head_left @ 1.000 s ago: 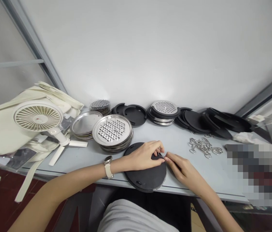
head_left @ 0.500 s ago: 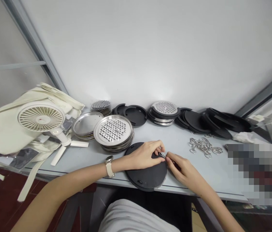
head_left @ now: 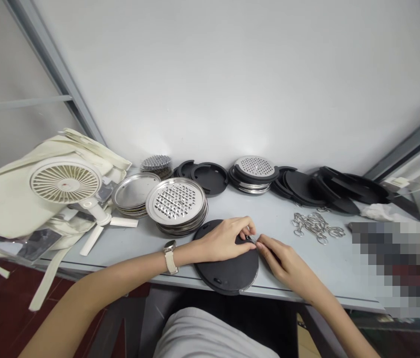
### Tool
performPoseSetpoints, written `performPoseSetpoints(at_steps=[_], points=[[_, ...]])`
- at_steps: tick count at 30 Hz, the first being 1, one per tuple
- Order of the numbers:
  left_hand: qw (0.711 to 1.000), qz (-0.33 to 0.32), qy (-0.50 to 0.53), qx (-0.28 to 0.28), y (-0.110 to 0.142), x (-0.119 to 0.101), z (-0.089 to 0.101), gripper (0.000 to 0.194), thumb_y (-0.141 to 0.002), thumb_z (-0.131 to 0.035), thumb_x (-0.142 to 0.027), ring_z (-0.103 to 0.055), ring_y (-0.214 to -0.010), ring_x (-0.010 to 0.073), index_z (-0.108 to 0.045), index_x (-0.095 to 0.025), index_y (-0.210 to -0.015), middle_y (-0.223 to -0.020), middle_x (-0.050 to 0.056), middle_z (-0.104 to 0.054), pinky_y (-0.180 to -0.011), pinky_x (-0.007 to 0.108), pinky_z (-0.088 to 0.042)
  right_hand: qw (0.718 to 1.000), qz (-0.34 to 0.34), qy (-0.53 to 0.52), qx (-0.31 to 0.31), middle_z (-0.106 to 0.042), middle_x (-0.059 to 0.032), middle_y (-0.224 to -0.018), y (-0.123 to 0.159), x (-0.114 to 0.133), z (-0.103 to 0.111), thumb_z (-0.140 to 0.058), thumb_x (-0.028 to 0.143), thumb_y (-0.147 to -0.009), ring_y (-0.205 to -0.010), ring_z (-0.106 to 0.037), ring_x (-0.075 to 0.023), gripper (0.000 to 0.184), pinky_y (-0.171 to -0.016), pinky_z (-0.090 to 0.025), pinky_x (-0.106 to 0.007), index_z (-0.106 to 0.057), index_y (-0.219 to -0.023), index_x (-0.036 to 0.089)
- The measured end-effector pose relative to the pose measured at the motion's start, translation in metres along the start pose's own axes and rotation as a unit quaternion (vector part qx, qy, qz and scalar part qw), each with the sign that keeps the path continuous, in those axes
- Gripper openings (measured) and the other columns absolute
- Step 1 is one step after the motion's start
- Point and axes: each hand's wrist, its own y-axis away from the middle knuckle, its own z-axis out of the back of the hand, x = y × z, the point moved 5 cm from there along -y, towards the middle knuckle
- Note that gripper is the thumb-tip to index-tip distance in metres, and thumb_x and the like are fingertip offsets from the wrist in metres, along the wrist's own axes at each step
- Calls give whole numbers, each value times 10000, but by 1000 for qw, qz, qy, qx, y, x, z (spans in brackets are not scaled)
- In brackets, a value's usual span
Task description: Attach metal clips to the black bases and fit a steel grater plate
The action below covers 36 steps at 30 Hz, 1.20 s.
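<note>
My left hand [head_left: 228,238], a watch on its wrist, lies over a round black plate [head_left: 228,271] at the table's front edge. Its thumb and forefinger are closed at a small silver metal piece [head_left: 250,239] near the plate's right side. From the right, my right hand [head_left: 279,256] meets it, thumb and fingers pinched together at the piece's outer end. Its curled fingers hide whatever else it holds. The plate has small raised tabs and a thin shiny rim at lower right. Farther right on the table lies a pile of silver wire clips [head_left: 317,226].
Left of the plate stand a stack of round metal graters [head_left: 175,201] and a stack of plain metal discs [head_left: 137,191]. Black rings and lids [head_left: 302,186] line the wall, with a perforated disc [head_left: 255,167] among them. A white fan [head_left: 66,183] and cream bag [head_left: 1,199] occupy the left.
Both hands keep almost the same pose. My right fingertips have shifted slightly at the metal piece, less of which shows between the hands. The plate has stayed under my left hand.
</note>
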Motion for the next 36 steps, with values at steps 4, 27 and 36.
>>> performPoseSetpoints(at_steps=[4, 27, 36], points=[[1000, -5, -4, -5, 0, 0, 0, 185, -792, -615, -156, -572, -830, 129, -504, -184, -937, -893, 5, -584, -771, 235, -459, 1000, -1, 2, 0, -503, 17, -671, -1, -3, 0, -305, 290, -994, -598, -498, -158, 250, -587, -390, -257, -419, -779, 230], [1000, -8, -3, -6, 0, 2, -1, 183, -774, -605, -139, -566, -823, 130, -524, -180, -932, -896, 9, -590, -778, 247, -459, 1000, -9, -3, -1, -489, 20, -658, -2, -1, -2, -305, 289, -988, -581, -473, -153, 256, -581, -361, -255, -399, -757, 229], [1000, -7, -3, -3, 0, 0, -1, 211, -764, -604, -94, -573, -819, 126, -524, -180, -939, -890, 2, -592, -782, 239, -465, 1000, -8, 3, 5, -444, 35, -643, -2, -3, -3, -300, 281, -982, -576, -443, -143, 253, -578, -339, -254, -353, -740, 227]])
